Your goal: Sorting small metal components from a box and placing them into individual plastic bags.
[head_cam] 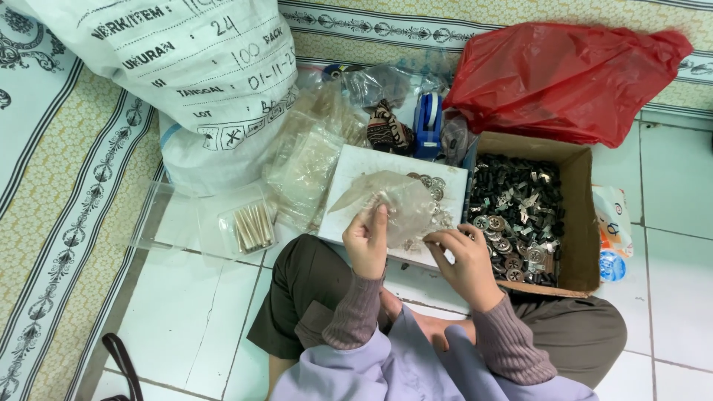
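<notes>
My left hand [366, 245] pinches the edge of a small clear plastic bag [394, 199] and holds it up over a white tray [356, 169]. My right hand [466, 258] is at the bag's lower right side, fingers curled against it; whether a small part is between them I cannot tell. Round silver metal pieces [433, 186] lie on the tray behind the bag. Right of the tray, a cardboard box [583, 215] holds several dark and silver metal parts [516, 212].
A big white woven sack [186, 67] stands at the back left, a red plastic bag [564, 74] at the back right. Clear empty bags [308, 160], a packet of thin sticks [251, 226], and a blue tape dispenser [428, 122] lie on the tiled floor. My crossed legs are below.
</notes>
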